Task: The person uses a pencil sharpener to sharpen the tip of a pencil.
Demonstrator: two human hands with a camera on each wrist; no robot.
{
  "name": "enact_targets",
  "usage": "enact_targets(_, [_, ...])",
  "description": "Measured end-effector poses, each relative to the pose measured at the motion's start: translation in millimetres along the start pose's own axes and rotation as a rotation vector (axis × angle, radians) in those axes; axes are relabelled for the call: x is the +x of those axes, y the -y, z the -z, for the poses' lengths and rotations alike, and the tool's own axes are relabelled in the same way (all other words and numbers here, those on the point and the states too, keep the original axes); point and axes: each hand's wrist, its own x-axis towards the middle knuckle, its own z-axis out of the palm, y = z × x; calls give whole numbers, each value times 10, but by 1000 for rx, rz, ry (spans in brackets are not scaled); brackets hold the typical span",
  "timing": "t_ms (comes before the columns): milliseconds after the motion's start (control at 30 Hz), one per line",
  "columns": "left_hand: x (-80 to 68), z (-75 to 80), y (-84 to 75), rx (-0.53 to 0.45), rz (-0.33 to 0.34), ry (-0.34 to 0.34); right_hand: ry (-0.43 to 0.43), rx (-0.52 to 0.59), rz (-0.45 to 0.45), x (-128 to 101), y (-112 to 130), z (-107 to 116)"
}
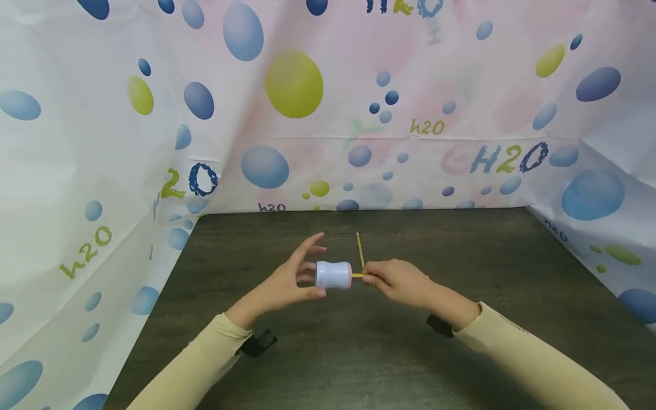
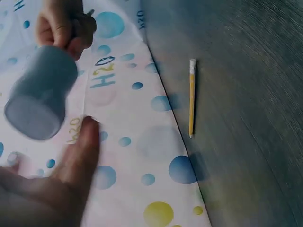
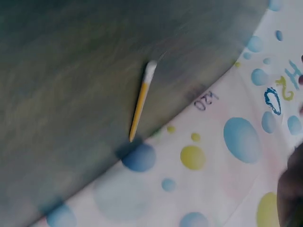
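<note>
A light blue, waisted pencil sharpener (image 1: 333, 275) with a pink end hangs sideways above the table in the head view. A yellow pencil (image 1: 357, 275) runs from its pink end into my right hand (image 1: 397, 282), whose fingers pinch it. My left hand (image 1: 287, 282) spreads around the sharpener's other end, thumb below and fingers apart. In the left wrist view, its blurred finger (image 2: 85, 142) stands clear of the sharpener (image 2: 40, 92). Farther back on the table lies a second yellow pencil (image 1: 360, 250), also in the right wrist view (image 3: 141, 101), with a whitish end.
The dark wooden table (image 1: 328, 359) is bordered at the back and sides by a white sheet (image 1: 348, 68) with blue and green dots. Black straps (image 1: 258, 343) hang under both wrists, below cream sleeves.
</note>
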Motion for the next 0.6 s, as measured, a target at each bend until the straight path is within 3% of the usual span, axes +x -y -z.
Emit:
enact_targets(133, [12,42,57,-142,262,0,-227,-345,146,-73,-5,-34])
enact_targets(200, [9,50,78,-221,367,32,-318,-430,209,-85,-37,-51])
enact_targets(267, [7,40,96,-292,426,77,-394,-490,278,-78,-76,-71])
enact_targets(433, [36,-38,125,-398,438,127,-448,-627,384,-70,-124,-87])
enact_targets(600, [66,-68,118,-313,376,89,-419,-706,370,-79,-111,-113])
